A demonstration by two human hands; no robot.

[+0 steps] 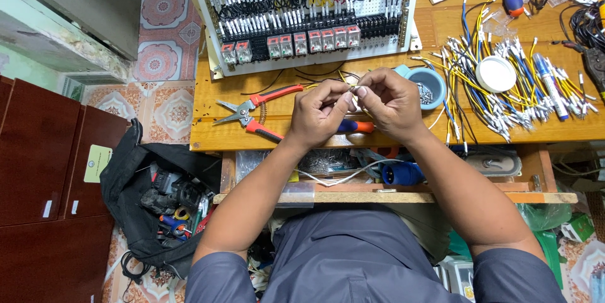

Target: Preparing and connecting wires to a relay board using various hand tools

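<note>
Head view: left hand (318,114) and right hand (391,102), fingertips pinched together on a small wire end (353,91), above the workbench (214,133) front edge. Red-handled cutters (252,111) left; blue dish (427,82) right; wire bundle (504,89) beyond. Best handled with steady, close fingertip grip.

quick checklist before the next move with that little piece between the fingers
1. Both hands on the piece: left hand and right hand meet fingertip to fingertip above the bench: ok.
2. What the piece is: too small to tell: cannot tell.
3. Cutters within reach: lying open just left of the left hand: ok.
4. Screwdriver near: under the hands: ok.
5. Blue cup of small parts: beside the right hand: ok.
6. Wires tidy: spread loose to the right: not ok.
</note>
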